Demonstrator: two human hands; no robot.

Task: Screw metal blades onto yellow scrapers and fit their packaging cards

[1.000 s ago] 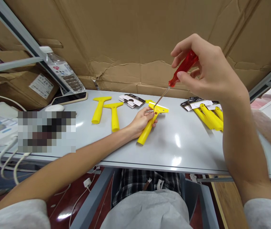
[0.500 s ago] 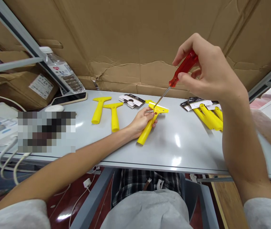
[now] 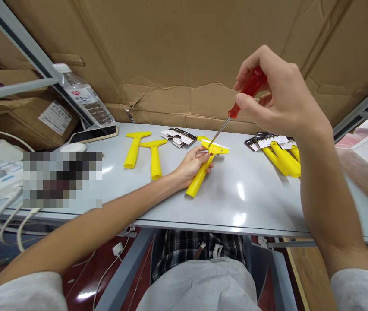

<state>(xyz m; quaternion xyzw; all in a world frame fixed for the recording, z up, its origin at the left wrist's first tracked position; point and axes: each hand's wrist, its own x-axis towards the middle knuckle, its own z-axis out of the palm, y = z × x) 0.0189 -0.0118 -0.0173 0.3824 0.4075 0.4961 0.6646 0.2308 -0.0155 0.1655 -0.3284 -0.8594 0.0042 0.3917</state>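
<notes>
My left hand is closed around the neck of a yellow scraper, whose wide head tilts up and away from me. In my right hand I grip the red handle of a screwdriver. Its metal shaft slants down to the left, and the tip meets the scraper's head; the exact contact spot is too small to make out. Two more yellow scrapers, one farther left and one nearer, lie to the left of my left hand.
Printed cards lie at the back. Several yellow scrapers with cards rest at the right, partly behind my forearm. A phone, a water bottle and a white mouse sit at the left. Cardboard walls the back.
The screwdriver handle and the fingers of my right hand have shifted slightly left. My left hand and the scraper in it stay almost still.
</notes>
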